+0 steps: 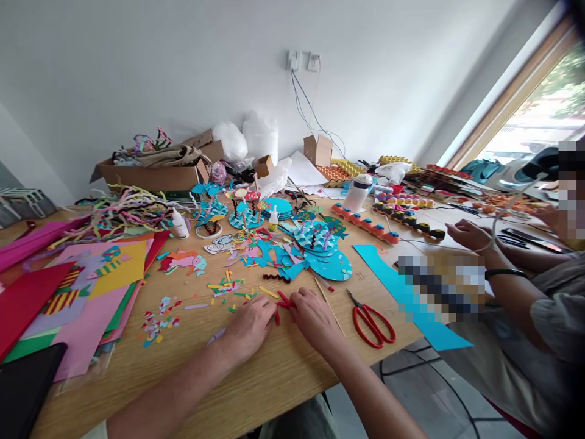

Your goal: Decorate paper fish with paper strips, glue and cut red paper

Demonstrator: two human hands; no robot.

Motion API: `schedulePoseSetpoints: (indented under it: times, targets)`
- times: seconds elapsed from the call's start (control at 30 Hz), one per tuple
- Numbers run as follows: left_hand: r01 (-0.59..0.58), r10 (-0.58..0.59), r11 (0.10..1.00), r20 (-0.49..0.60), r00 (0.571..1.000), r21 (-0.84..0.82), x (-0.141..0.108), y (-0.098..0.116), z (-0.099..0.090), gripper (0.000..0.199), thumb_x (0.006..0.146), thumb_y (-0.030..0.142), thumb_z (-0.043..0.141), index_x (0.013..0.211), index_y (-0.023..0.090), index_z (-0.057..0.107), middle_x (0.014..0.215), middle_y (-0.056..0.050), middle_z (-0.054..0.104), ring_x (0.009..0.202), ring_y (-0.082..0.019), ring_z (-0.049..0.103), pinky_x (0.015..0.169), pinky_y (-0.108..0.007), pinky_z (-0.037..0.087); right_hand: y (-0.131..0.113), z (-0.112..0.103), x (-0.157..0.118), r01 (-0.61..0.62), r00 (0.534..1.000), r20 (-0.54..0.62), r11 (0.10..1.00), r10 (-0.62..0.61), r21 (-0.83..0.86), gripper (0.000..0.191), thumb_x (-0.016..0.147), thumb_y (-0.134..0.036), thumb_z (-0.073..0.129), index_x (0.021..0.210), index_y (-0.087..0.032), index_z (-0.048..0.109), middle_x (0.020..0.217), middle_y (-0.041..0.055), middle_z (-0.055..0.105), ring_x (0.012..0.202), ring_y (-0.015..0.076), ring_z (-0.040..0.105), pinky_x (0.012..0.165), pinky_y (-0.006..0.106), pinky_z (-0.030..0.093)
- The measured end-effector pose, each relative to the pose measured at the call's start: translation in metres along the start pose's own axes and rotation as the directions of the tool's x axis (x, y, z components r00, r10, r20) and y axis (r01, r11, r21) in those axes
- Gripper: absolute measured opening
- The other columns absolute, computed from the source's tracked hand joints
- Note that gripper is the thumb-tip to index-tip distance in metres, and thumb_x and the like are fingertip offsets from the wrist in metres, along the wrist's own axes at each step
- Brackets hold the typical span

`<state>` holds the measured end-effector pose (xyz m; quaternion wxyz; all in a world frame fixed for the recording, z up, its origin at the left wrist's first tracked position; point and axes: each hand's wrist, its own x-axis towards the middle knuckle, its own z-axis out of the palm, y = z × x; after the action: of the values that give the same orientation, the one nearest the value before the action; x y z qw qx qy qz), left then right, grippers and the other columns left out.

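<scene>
Near the front of the table my left hand (pixel 250 326) rests with its fingers curled and pressed together. What it pinches, if anything, is hidden, and a small red paper piece (pixel 277 318) shows just beside its fingertips. Close to it on the right, my right hand (pixel 314 314) is closed, its fingertips on a red paper strip (pixel 284 300). A thin wooden stick (pixel 325 296) lies partly behind my right hand. Further right lie open scissors (pixel 372 323) with red handles. Scattered yellow and green paper strips (pixel 223 286) lie beyond my left hand.
Coloured paper sheets (pixel 128 262) are stacked at left, near a black tablet-like object (pixel 31 384). Glue bottles (pixel 180 224), blue paper discs (pixel 331 265) and pipe cleaners (pixel 128 210) crowd the middle and back. A blue strip (pixel 402 292) overhangs the right edge, beside another person's hand (pixel 468 236).
</scene>
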<state>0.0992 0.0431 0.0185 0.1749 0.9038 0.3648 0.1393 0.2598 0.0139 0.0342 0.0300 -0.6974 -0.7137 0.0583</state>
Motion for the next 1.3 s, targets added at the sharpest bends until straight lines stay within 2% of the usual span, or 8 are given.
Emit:
schedulePoseSetpoints:
  times: [0.23, 0.3, 0.4, 0.53, 0.73, 0.97, 1.17, 1.3]
  targets:
    - [-0.023, 0.010, 0.997, -0.180, 0.984, -0.071, 0.000, -0.009, 0.007, 0.022, 0.079, 0.003, 0.043, 0.074, 0.020, 0.055, 0.075, -0.002, 0.059, 0.072, -0.018, 0.057, 0.065, -0.028, 0.045, 0.010, -0.007, -0.004, -0.030, 0.998, -0.058, 0.999, 0.031, 0.012, 0.015, 0.081, -0.010, 0.049, 0.080, -0.017, 0.062, 0.090, 0.0067, 0.061, 0.082, 0.0177, 0.057, 0.063, 0.025, 0.031]
    - [-0.035, 0.007, 0.994, -0.257, 0.966, -0.105, 0.000, -0.012, 0.007, 0.023, 0.079, 0.002, 0.041, 0.079, 0.020, 0.055, 0.077, -0.002, 0.060, 0.074, -0.018, 0.058, 0.067, -0.028, 0.047, 0.004, -0.010, -0.010, -0.005, 0.997, -0.073, 0.996, 0.012, 0.084, 0.012, 0.080, -0.013, 0.051, 0.085, -0.018, 0.061, 0.093, 0.0058, 0.061, 0.083, 0.0176, 0.057, 0.064, 0.025, 0.032]
    - [-0.045, -0.013, 0.988, -0.371, 0.928, -0.148, 0.000, -0.018, 0.006, 0.024, 0.080, 0.004, 0.037, 0.089, 0.020, 0.053, 0.083, -0.005, 0.060, 0.079, -0.019, 0.059, 0.070, -0.031, 0.048, -0.011, -0.009, -0.019, 0.011, 1.000, -0.016, 0.979, -0.008, 0.205, 0.012, 0.079, -0.024, 0.056, 0.089, -0.019, 0.061, 0.091, 0.0044, 0.064, 0.079, 0.0174, 0.059, 0.061, 0.024, 0.033]
    - [-0.084, -0.008, 0.979, -0.451, 0.893, -0.184, -0.002, -0.021, 0.006, 0.025, 0.081, 0.006, 0.036, 0.092, 0.020, 0.053, 0.084, -0.005, 0.062, 0.081, -0.020, 0.060, 0.072, -0.032, 0.050, -0.027, 0.001, -0.018, -0.069, 0.997, -0.004, 0.982, 0.071, 0.174, 0.010, 0.081, -0.023, 0.054, 0.084, -0.017, 0.060, 0.088, 0.0059, 0.066, 0.079, 0.0192, 0.061, 0.058, 0.025, 0.033]
    - [-0.121, -0.005, 0.963, -0.466, 0.885, -0.241, -0.004, -0.017, 0.007, 0.025, 0.082, 0.008, 0.036, 0.090, 0.021, 0.055, 0.084, -0.005, 0.062, 0.080, -0.019, 0.060, 0.074, -0.032, 0.049, -0.024, 0.020, -0.015, -0.047, 0.991, -0.117, 0.978, 0.071, 0.201, 0.015, 0.086, -0.018, 0.046, 0.079, -0.017, 0.060, 0.085, 0.0051, 0.067, 0.077, 0.0179, 0.061, 0.061, 0.025, 0.035]
    - [-0.101, -0.064, 0.931, -0.431, 0.900, -0.350, -0.001, -0.015, 0.004, 0.022, 0.083, 0.011, 0.036, 0.088, 0.021, 0.056, 0.085, -0.005, 0.061, 0.083, -0.020, 0.059, 0.078, -0.033, 0.047, -0.018, 0.035, -0.014, -0.019, 0.969, -0.226, 0.939, 0.102, 0.343, 0.016, 0.085, -0.016, 0.046, 0.075, -0.017, 0.058, 0.079, 0.0055, 0.066, 0.073, 0.0179, 0.059, 0.064, 0.025, 0.038]
    - [-0.076, -0.141, 0.866, -0.387, 0.911, -0.495, -0.003, -0.010, -0.001, 0.016, 0.084, 0.021, 0.043, 0.091, 0.019, 0.057, 0.089, -0.007, 0.062, 0.085, -0.020, 0.059, 0.077, -0.032, 0.047, -0.018, 0.033, -0.015, 0.141, 0.899, -0.421, 0.830, 0.120, 0.539, 0.018, 0.086, -0.019, 0.045, 0.069, -0.019, 0.050, 0.069, 0.0023, 0.060, 0.065, 0.0146, 0.055, 0.060, 0.022, 0.038]
    - [-0.049, -0.182, 0.769, -0.292, 0.939, -0.638, -0.001, -0.002, -0.005, 0.017, 0.083, 0.026, 0.046, 0.096, 0.019, 0.054, 0.085, -0.004, 0.065, 0.077, -0.018, 0.062, 0.064, -0.027, 0.049, -0.021, 0.032, -0.018, 0.220, 0.855, -0.509, 0.819, 0.099, 0.530, 0.020, 0.088, -0.022, 0.041, 0.068, -0.020, 0.046, 0.064, 0.0010, 0.056, 0.058, 0.0133, 0.051, 0.054, 0.022, 0.037]
